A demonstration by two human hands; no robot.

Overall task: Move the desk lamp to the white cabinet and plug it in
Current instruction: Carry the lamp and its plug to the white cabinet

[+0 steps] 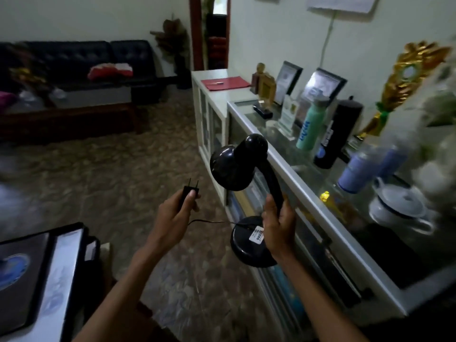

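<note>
My right hand (pixel 278 225) is clamped around the curved neck of the lamp (pixel 249 193), just above its round base, so the lamp hangs in the air beside the front edge of the cabinet (pixel 328 208), not yet on it. My left hand (pixel 172 213) pinches the plug (pixel 188 193) between thumb and fingers, prongs up, to the lamp's left; the thin cord (pixel 207 221) runs slack from the plug to the base.

To set it down well, I'd judge I should lift the base clear over the cabinet's rim and look for a bare patch of the glass top, since the stretch nearest the lamp is crowded. I'd keep the cord loose so it doesn't sweep anything over. I can't see an outlet from here.

Counting: one lamp, one plug with two prongs. Beyond the lamp on the cabinet stand one green bottle (pixel 311 124), one black bottle (pixel 338 134), two picture frames (pixel 323 85), and one white lidded pot (pixel 399 206).
</note>
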